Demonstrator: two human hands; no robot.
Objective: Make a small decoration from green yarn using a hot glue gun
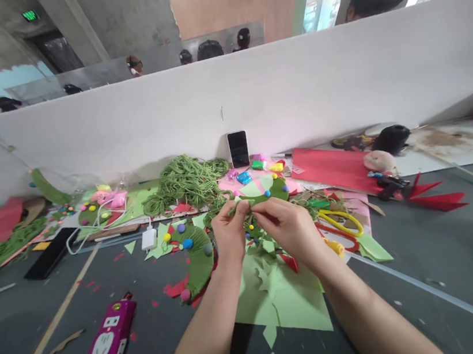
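My left hand [230, 233] is closed in a pinch, with a small pale green piece [243, 200] showing at its thumb and fingertips. Close beside it, my right hand [289, 227] pinches too; whatever lies between its fingertips is hidden. Behind the fingers is a green yarn-wrapped curved piece [279, 187] dotted with pompoms. Another such curved piece [199, 263], with blue, yellow and pink pompoms, lies left of my left wrist. Below the hands, a light green paper sheet [297, 305] carries cut paper scraps [268, 277].
Yellow-handled scissors [342, 221] lie right of my right hand. A heap of green yarn [188, 177] and an upright phone [238, 149] are at the back. A purple box [111, 335] sits front left. Red paper [331, 170] and a clear rod [444, 295] lie on the right.
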